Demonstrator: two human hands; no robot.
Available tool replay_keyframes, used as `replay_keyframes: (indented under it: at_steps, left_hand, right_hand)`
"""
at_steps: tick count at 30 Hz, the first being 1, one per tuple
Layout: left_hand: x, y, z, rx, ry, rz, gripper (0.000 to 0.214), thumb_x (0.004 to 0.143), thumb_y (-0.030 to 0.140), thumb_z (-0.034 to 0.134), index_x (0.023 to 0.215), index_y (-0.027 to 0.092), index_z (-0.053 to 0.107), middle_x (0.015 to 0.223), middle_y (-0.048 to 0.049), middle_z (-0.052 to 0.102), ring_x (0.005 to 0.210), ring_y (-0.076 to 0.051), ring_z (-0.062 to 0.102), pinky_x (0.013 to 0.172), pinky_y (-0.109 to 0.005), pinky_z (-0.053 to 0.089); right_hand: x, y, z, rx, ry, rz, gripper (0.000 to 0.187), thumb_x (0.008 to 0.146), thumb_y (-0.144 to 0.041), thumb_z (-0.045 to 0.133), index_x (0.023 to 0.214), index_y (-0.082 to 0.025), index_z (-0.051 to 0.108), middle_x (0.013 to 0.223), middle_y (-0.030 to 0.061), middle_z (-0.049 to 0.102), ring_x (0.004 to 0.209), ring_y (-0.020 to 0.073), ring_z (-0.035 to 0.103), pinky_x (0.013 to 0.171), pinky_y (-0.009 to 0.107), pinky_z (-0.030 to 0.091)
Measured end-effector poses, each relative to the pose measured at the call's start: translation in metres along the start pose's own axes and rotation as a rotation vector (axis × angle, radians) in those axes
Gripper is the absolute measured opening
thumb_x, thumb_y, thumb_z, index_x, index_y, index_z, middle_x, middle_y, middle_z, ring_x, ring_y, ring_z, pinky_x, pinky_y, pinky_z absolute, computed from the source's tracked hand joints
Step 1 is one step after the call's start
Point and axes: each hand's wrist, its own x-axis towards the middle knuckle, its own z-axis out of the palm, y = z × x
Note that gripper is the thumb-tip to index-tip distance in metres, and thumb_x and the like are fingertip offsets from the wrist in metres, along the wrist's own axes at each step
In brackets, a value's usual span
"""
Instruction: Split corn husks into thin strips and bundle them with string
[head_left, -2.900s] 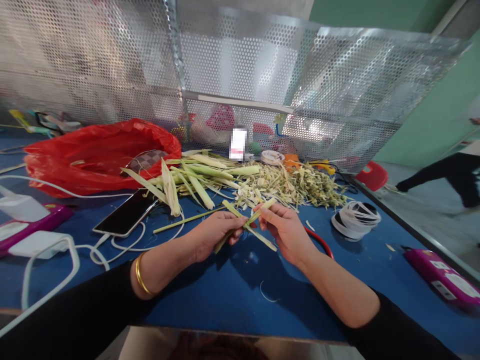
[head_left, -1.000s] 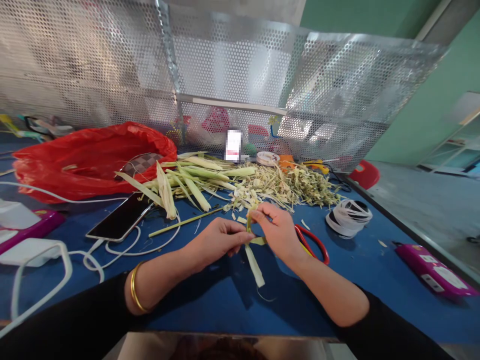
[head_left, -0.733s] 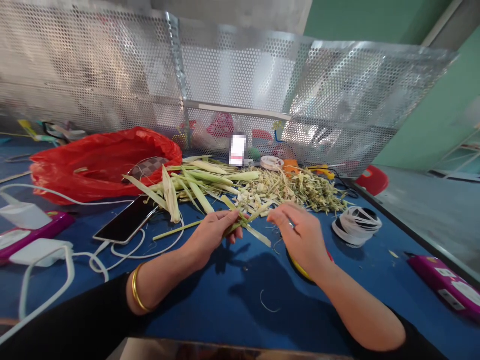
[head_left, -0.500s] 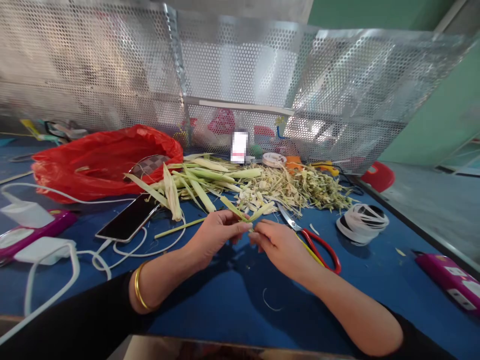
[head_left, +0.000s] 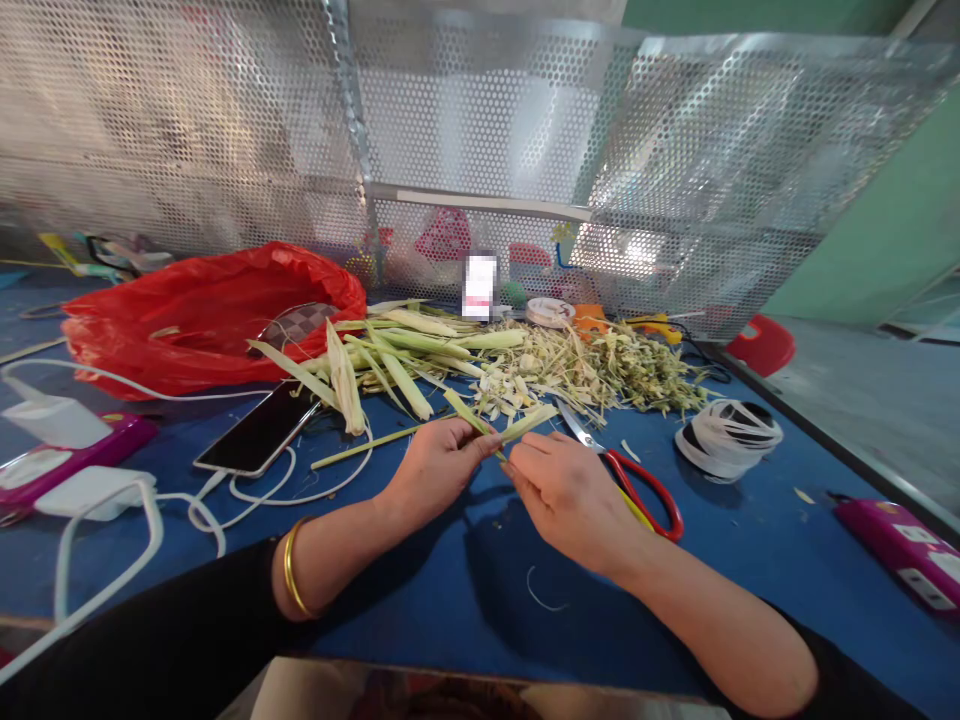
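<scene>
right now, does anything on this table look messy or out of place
Nothing looks damaged. Leaf scraps lie strewn across the blue table beyond the leaf strips that the left hand and right hand pinch. Red-handled scissors lie loose right beside the right hand, blades toward the scraps.

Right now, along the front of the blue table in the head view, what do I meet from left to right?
White charger → phone → left hand → right hand, both pinching a leaf strip → white cord roll → magenta case.
</scene>
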Motion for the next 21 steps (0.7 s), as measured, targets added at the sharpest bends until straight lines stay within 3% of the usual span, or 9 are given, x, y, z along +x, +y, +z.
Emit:
replay_keyframes:
  at_steps: [4, 8, 12, 15, 21]
  left_hand:
    - [0.001, 0.002, -0.003, -0.161, -0.05, -0.052, 0.043, 0.076, 0.054, 0.059, 0.056, 0.017, 0.049, 0.044, 0.0054, 0.043, 0.042, -0.007, 0.036, 0.044, -0.022, 0.027]
    - [0.002, 0.008, -0.009, -0.309, -0.157, -0.104, 0.048, 0.078, 0.059, 0.053, 0.057, 0.016, 0.051, 0.051, 0.002, 0.051, 0.044, -0.008, 0.043, 0.048, -0.023, 0.034]
    - [0.001, 0.009, -0.009, -0.276, -0.193, -0.147, 0.047, 0.078, 0.057, 0.054, 0.054, 0.016, 0.052, 0.049, 0.0014, 0.05, 0.042, -0.008, 0.043, 0.045, -0.023, 0.031]
    - [0.0, 0.007, -0.006, -0.235, -0.232, -0.163, 0.044, 0.075, 0.053, 0.059, 0.053, 0.016, 0.051, 0.048, 0.0026, 0.048, 0.042, -0.008, 0.04, 0.044, -0.023, 0.028]
    - [-0.003, 0.007, -0.002, -0.178, -0.268, -0.097, 0.028, 0.074, 0.04, 0.062, 0.059, 0.016, 0.057, 0.046, 0.006, 0.042, 0.045, -0.007, 0.033, 0.046, -0.022, 0.026]
  right_hand:
    - [0.0, 0.005, 0.003, 0.132, -0.042, 0.147, 0.03, 0.092, -0.022, 0.04, 0.065, -0.018, 0.053, 0.066, 0.0021, 0.054, 0.061, 0.0147, 0.047, 0.06, 0.028, 0.03]
    - [0.003, 0.019, 0.007, 0.59, -0.097, 0.446, 0.035, 0.091, -0.039, 0.044, 0.069, -0.018, 0.06, 0.065, 0.0006, 0.059, 0.063, 0.0149, 0.053, 0.06, 0.027, 0.036]
    - [0.005, 0.024, 0.012, 1.087, 0.055, 0.664, 0.03, 0.079, -0.046, 0.061, 0.074, -0.017, 0.063, 0.07, 0.0002, 0.063, 0.067, 0.0143, 0.056, 0.067, 0.028, 0.042]
    - [0.007, 0.021, 0.015, 1.265, 0.167, 0.707, 0.024, 0.071, -0.04, 0.07, 0.072, -0.016, 0.066, 0.066, -0.0007, 0.062, 0.062, 0.0124, 0.054, 0.066, 0.028, 0.044]
    - [0.007, 0.012, 0.02, 1.264, 0.294, 0.689, 0.021, 0.07, -0.031, 0.068, 0.058, -0.015, 0.064, 0.056, -0.0011, 0.057, 0.052, 0.0106, 0.05, 0.055, 0.026, 0.041]
